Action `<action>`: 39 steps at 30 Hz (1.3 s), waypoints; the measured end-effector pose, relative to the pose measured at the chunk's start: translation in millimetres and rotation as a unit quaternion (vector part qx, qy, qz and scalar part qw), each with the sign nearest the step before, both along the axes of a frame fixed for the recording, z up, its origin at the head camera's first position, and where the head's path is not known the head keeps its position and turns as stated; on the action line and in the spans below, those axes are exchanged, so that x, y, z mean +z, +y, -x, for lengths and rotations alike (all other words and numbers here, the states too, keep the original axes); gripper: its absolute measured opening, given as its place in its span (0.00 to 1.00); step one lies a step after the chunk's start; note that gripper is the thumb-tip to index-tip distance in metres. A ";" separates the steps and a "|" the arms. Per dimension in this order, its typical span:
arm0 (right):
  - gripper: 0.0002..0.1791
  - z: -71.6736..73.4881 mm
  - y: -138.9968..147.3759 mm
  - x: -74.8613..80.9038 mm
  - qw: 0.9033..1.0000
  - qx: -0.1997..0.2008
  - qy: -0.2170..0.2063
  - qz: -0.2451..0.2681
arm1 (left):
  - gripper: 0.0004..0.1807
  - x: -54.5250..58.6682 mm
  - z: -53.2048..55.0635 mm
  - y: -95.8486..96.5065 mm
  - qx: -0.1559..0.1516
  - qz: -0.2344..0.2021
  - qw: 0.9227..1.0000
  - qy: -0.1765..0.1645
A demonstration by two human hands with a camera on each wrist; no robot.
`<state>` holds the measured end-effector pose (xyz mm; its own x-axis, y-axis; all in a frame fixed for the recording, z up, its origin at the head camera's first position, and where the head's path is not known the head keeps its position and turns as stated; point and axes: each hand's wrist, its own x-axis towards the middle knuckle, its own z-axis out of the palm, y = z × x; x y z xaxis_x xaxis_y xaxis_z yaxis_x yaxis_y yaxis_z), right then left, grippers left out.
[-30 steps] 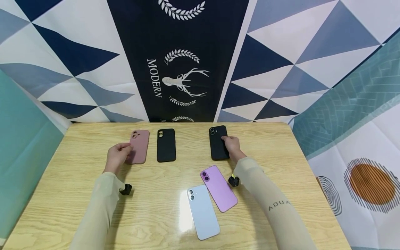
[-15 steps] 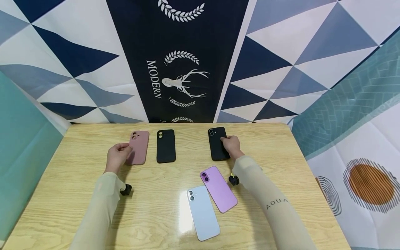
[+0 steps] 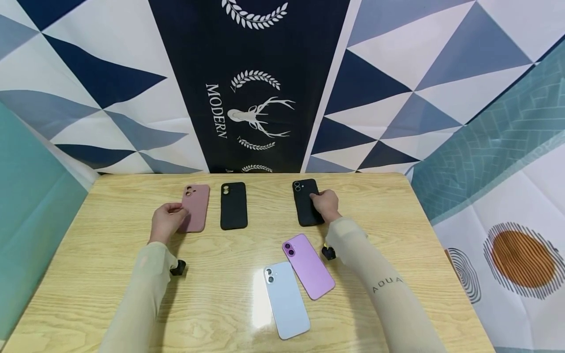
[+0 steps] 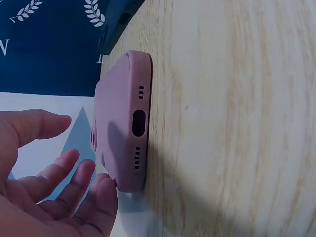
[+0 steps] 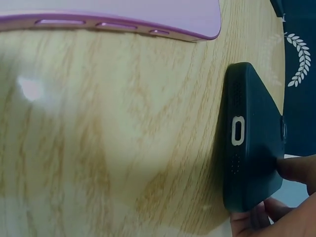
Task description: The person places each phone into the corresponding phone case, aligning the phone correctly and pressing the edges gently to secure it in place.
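Note:
At the table's far left lies a pink phone case point(image 3: 196, 208), its camera cutouts facing up. My left hand point(image 3: 166, 221) is at its left edge; in the left wrist view a fingertip touches the case's lower corner while the thumb point(image 4: 44, 123) stays off it. On the right, a phone in a black case point(image 3: 305, 202) lies back up, lenses showing. My right hand point(image 3: 327, 206) grips its right edge, thumb point(image 5: 296, 169) on the back and the other fingers at the side near the tabletop, partly hidden by the phone.
A black phone case point(image 3: 234, 206) lies beside the pink one. Nearer to me are a purple phone point(image 3: 309, 266) and a light blue phone point(image 3: 287, 300), back up and close together. A patterned cloth backdrop point(image 3: 260, 59) rises behind the wooden table point(image 3: 220, 304).
The right forearm has shifted slightly left. Both hands keep their places at the pink case and the black-cased phone, and the view has moved very little.

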<state>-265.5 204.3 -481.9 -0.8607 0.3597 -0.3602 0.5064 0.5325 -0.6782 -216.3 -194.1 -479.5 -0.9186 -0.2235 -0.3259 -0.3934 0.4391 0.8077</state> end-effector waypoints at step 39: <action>0.28 -60.7 8.3 10.8 0.999 0.030 0.019 0.027 | 0.29 -5.7 1.6 1.1 -0.004 0.044 0.999 -0.004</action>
<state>-204.9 212.6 -471.1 -0.8935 0.2888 -0.3440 0.4482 0.5226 -0.7252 -217.8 -193.0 -485.2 -0.9183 -0.2437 -0.3120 -0.3950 0.5111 0.7634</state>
